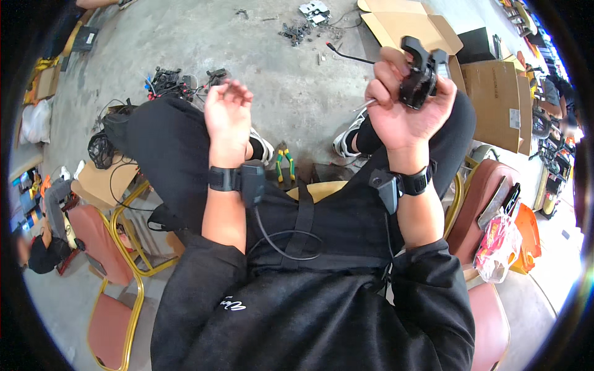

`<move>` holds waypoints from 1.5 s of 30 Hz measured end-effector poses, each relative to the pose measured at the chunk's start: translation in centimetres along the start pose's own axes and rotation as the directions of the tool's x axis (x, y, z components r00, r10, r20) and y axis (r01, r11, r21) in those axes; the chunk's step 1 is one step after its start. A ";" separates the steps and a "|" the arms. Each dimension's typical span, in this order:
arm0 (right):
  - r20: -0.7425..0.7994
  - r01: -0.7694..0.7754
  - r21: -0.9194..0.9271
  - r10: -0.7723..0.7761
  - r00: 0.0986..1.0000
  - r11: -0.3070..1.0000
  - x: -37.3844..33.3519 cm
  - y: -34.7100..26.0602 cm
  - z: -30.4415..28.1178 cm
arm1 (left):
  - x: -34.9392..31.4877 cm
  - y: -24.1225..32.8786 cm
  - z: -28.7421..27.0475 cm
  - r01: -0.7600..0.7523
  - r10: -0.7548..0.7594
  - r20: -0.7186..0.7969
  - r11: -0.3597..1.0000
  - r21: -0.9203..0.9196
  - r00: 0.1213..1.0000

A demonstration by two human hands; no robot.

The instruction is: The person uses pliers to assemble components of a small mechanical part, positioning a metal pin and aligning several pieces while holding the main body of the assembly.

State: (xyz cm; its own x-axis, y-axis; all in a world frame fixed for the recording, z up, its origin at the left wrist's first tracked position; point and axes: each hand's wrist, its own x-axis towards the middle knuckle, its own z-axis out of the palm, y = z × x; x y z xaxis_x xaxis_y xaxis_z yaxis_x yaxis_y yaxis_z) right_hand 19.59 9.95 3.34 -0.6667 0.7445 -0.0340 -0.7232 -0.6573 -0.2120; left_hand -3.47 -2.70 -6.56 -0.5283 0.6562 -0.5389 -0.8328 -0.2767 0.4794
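My right hand is raised over my right knee, its fingers closed around a black plastic part with a hooked, clamp-like upper end. A thin metal rod sticks out from between its fingers; its other end is hidden. Behind that hand runs a black cable with a red tip; I cannot tell whether it joins the part. My left hand is held up over my left knee, palm showing, fingers apart and slightly blurred, with nothing in it. Green-and-yellow-handled pliers lie between my feet.
Black parts and wires are heaped on the floor beyond my left knee. Small dark pieces and a silvery metal part lie farther off. Cardboard boxes stand at right. Red-padded chairs flank me. Wrist-worn devices trail cables.
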 end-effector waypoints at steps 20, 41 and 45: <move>-0.265 0.456 -0.071 -0.458 0.849 0.887 -1.7 -6.7 0.8 | 20.6 -24.8 -4.6 -0.378 -0.353 0.269 -0.292 0.878 0.896; -0.152 0.374 0.229 -0.347 0.926 0.899 -2.0 -9.7 -0.9 | 26.2 -33.3 -2.0 -0.644 -0.516 0.456 -0.274 0.715 0.725; -0.325 0.313 0.369 -0.194 0.926 0.875 -1.1 -10.3 -0.6 | 26.3 -29.2 -3.3 -0.629 -0.428 0.510 -0.202 0.750 0.746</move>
State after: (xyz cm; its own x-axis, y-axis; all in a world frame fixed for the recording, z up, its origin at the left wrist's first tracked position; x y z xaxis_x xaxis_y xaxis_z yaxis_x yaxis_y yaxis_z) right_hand 27.85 15.95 4.93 -0.4180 0.8548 -0.3077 -0.9082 -0.3849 0.1644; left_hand 6.40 20.34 -36.99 0.0468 0.9661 -0.2539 0.6251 0.1700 0.7618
